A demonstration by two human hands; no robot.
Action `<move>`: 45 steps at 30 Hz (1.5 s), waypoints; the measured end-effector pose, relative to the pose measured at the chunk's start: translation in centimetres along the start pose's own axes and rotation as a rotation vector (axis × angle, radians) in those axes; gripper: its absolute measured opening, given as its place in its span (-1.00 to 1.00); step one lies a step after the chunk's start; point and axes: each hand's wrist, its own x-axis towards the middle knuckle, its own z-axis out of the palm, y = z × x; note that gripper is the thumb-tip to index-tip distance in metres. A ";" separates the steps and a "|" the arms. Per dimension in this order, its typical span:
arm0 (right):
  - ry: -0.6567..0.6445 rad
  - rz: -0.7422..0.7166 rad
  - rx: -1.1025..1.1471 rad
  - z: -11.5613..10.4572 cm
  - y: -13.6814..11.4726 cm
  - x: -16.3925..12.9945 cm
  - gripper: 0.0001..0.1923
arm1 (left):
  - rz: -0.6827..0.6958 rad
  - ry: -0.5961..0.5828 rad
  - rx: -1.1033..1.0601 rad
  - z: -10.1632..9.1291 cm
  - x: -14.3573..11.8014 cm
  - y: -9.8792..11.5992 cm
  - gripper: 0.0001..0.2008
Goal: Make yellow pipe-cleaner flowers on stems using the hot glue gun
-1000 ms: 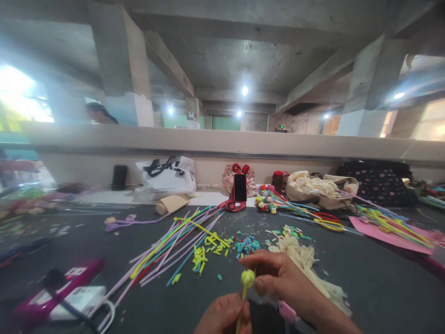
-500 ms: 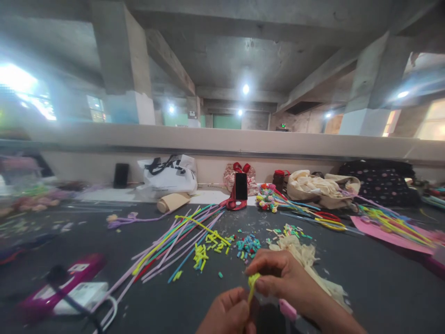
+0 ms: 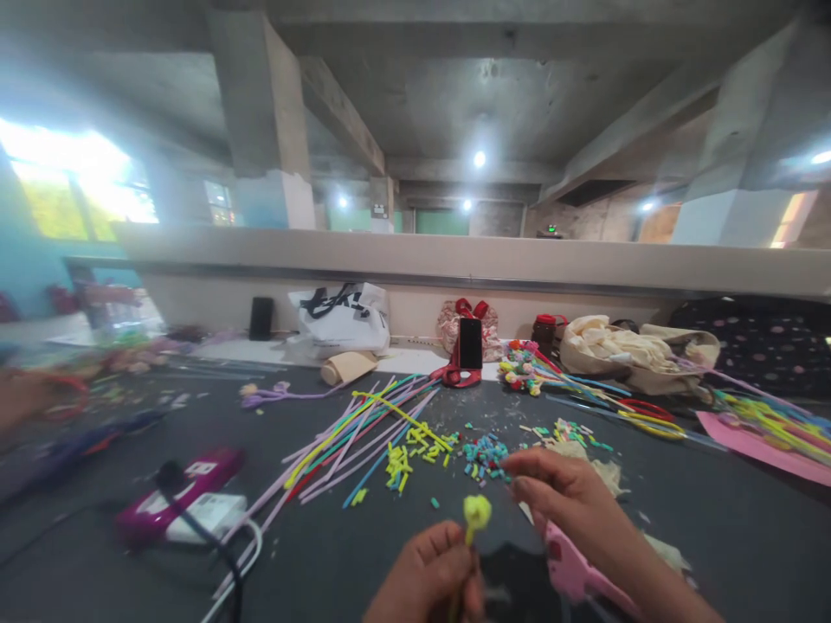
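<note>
**Yellow stem pinched upright, near edge of the mat**

My left hand [image 3: 428, 580] sits at the near edge of the view, fingers curled and pressed together around a yellow pipe cleaner [image 3: 475, 517]. Long axis runs near-vertical, coiled head on top, pointing up and slightly away from me. The lower stem disappears into my fist, so I can't tell its full length.

My right hand [image 3: 571, 506] is just right of the coiled head, thumb and forefinger drawn close at the tips, apart from the head by a small gap. It grips nothing that I can make out. A pink tool [image 3: 571, 571] lies under that wrist, partly hidden.

Room to move:
- Dark table [image 3: 312, 554] is bare to the near left of my hands, as far as the magenta device [image 3: 185, 484] and its black cable.
- Far side of the hands: cut yellow and blue bits [image 3: 441, 454], close by.
- Far left of those: a fan of long coloured pipe cleaners [image 3: 357, 428], running near-left to far-right.
- Right of my right hand: crumpled cream material [image 3: 607, 472], touching or nearly touching the wrist; can't tell which.
- Near right is open dark surface out to the pink sheet [image 3: 759, 446].
- Far edge is a low wall, with a white bag [image 3: 341, 320], a phone on a red stand [image 3: 469, 346] and a beige bag [image 3: 623, 350] lined against it.
</note>
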 end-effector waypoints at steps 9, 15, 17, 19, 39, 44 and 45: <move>-0.125 -0.012 -0.392 1.0 -0.2 1.6 -0.88 | 0.239 0.379 -0.278 -2.9 -1.0 7.1 -0.83; -0.204 -0.072 -0.586 2.6 -0.3 4.2 -0.86 | 0.208 0.396 -0.293 -4.0 -0.8 6.0 -0.87; -0.222 -0.101 -0.627 3.3 -0.1 5.0 -0.86 | 0.205 0.392 -0.290 -4.1 -0.9 5.5 -0.89; -0.239 -0.144 -0.676 4.1 -0.1 5.8 -0.87 | 0.206 0.397 -0.287 -4.2 -0.9 5.2 -0.90; -0.405 -0.239 -1.218 9.3 1.5 11.6 -0.81 | 0.200 0.384 -0.193 -3.9 -1.2 4.6 -0.85; -0.411 -0.238 -1.281 10.4 2.0 11.9 -0.79 | 0.185 0.389 -0.180 -4.0 -1.3 4.5 -0.85; -0.407 -0.240 -1.286 10.6 2.1 11.9 -0.79 | 0.186 0.388 -0.181 -3.9 -1.3 4.5 -0.84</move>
